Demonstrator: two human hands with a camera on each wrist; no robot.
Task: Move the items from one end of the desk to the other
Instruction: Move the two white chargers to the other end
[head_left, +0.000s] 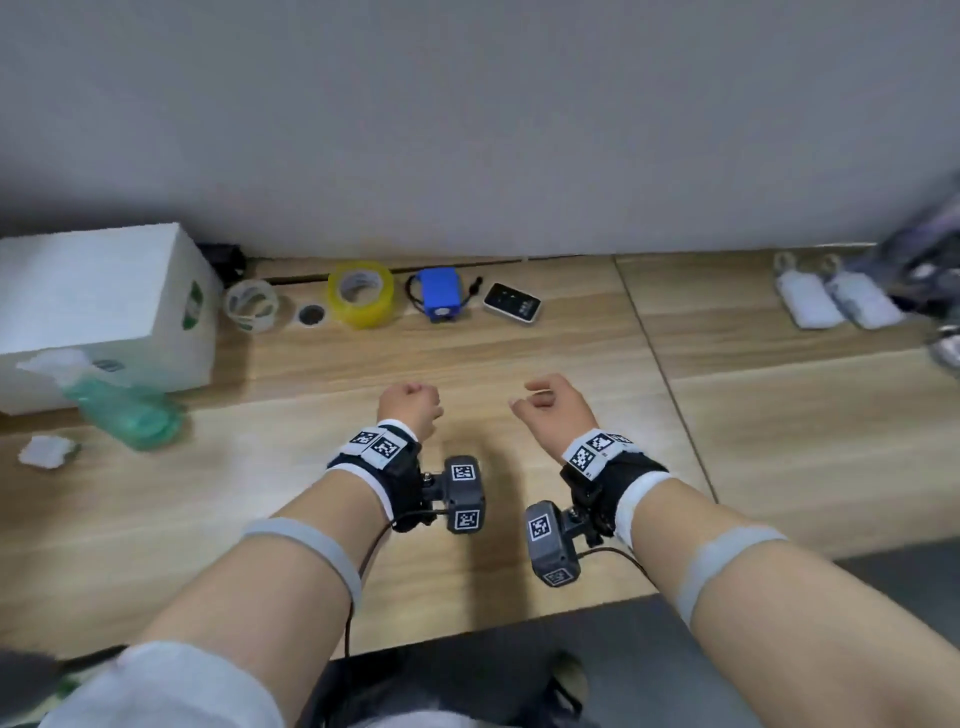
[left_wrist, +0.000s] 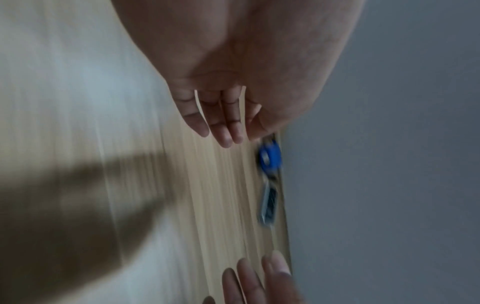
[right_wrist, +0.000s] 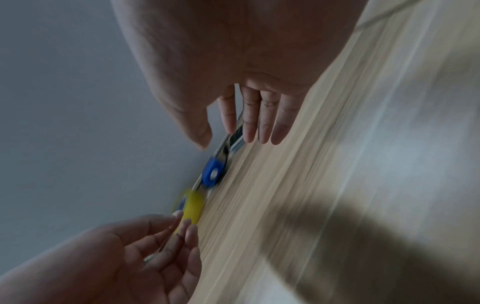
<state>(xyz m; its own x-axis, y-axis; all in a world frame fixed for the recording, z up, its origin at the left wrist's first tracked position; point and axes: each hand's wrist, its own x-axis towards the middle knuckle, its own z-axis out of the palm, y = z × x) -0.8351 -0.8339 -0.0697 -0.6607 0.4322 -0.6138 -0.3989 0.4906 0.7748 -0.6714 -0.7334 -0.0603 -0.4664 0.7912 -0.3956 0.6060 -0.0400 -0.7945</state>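
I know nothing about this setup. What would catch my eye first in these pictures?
Probably the two bare hands, left hand and right hand, hovering empty over the middle of the wooden desk, with marker-covered cameras strapped to the wrists. Next, the bright yellow tape roll and blue device lined up by the wall.

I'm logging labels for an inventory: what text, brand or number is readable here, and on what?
No text reads clearly.
White box: green logo, blurred.
Clear tape roll: green print, illegible.
Black device: small marks, too small.
Wrist straps: square black-and-white code markers, no words.
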